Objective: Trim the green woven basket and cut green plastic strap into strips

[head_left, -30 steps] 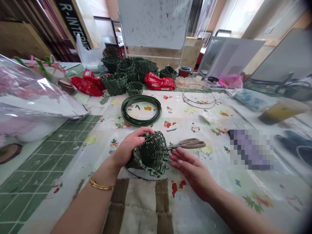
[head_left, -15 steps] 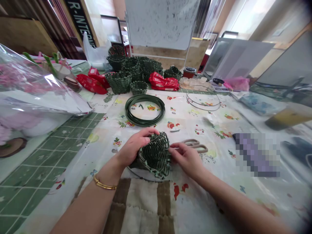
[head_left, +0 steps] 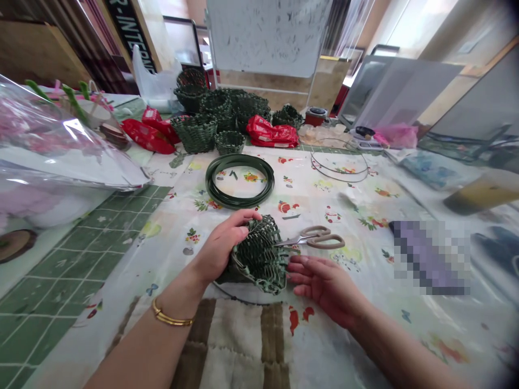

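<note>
A small dark green woven basket [head_left: 263,258] sits near the middle of the surface [head_left: 324,356], towards the near side. From where I stand, it is tipped rather than upright, its open mouth turned up and to the near side, so I can see into its shadowy hollow. Flat, narrow strips cross over and under each other, leaving little gaps along the right-hand wall. The rim looks uneven and knobbly, with paler green along its near edge. The left hand [head_left: 221,243] grips the basket's left side; its base is hidden from me.
</note>
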{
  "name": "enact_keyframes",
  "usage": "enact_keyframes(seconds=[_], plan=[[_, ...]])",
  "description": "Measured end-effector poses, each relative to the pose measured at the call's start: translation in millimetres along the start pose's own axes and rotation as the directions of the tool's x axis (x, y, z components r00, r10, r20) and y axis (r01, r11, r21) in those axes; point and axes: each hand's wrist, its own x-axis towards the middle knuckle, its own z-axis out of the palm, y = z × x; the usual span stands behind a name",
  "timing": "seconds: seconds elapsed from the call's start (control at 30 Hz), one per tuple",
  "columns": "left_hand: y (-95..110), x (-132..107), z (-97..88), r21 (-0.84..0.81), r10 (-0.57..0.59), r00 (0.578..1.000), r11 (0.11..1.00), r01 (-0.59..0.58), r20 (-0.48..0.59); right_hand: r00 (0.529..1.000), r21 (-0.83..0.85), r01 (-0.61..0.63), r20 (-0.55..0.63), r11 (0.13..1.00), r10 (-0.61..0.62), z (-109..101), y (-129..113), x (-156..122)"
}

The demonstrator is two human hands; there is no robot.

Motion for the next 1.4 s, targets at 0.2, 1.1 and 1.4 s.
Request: enact_keyframes(seconds=[0.2, 1.1, 1.4], plan=[[-2, -1, -2.7, 0.008, -0.008, 1.000, 1.000, 0.008, 0.025, 0.972, 0.091, 0.216, -0.112, 0.972, -0.205, 4, 6, 5], [-8, -2, -0.8, -0.037, -0.016, 0.997, 0.999, 0.019, 0.078, 0.469, -0.713, 0.670, 0.622, -0.207, -0.627, -19, 21, 21], [-6, -3, 0.2, -0.046, -0.003, 0.997, 0.999, 0.006, 0.073, 0.468, -0.656, 0.619, 0.750, -0.431, -0.468, -15, 8, 21]])
